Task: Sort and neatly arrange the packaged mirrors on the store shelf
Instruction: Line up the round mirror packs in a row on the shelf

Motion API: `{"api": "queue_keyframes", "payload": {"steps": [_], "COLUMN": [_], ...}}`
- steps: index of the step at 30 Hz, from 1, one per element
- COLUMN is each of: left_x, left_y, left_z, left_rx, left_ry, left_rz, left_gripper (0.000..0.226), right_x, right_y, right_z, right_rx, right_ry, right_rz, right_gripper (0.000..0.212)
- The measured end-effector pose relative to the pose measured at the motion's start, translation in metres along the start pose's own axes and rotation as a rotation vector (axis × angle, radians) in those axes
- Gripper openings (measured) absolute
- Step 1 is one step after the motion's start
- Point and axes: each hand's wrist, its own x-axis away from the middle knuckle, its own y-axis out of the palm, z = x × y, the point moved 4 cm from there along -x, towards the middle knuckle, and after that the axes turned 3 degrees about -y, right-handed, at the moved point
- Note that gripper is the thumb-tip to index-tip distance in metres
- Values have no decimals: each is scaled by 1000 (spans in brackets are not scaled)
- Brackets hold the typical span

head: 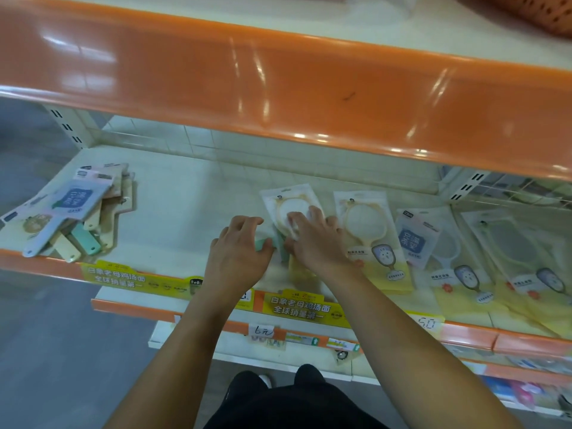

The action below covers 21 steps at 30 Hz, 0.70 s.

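A packaged round mirror with a cream frame (286, 201) lies flat on the cream shelf (192, 196). My right hand (315, 239) presses down on it with fingers spread over the mirror face. My left hand (240, 246) rests just left of it, fingers curled on the green handle end (263, 244) of a mirror. To the right lie more packaged mirrors in a row: a cream one (368, 230), a pale blue-labelled one (416, 239), and overlapping ones (520, 252) further right. A loose pile of square mirrors (74, 215) sits at the shelf's left end.
An orange shelf edge (278, 88) overhangs above. Yellow advert strips (297, 305) and paper price tags (261, 331) line the front rail. A wire divider (507, 187) stands at the back right. Bare shelf lies between the left pile and my hands.
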Motion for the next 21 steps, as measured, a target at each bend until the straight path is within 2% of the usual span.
{"api": "queue_keyframes", "payload": {"steps": [5, 13, 21], "left_x": [2, 1, -2], "left_y": [-3, -4, 2], "left_z": [-8, -14, -2], "left_rx": [-5, -7, 21], "left_ry": [14, 49, 117], "left_rz": [11, -19, -43], "left_gripper": [41, 41, 42], "right_x": [5, 11, 29], "right_y": [4, 0, -19], "right_z": [3, 2, 0], "right_rx": [-29, -101, -148], "right_ry": [49, 76, 122], "right_rz": [113, 186, 201], "right_gripper": [36, 28, 30]}}
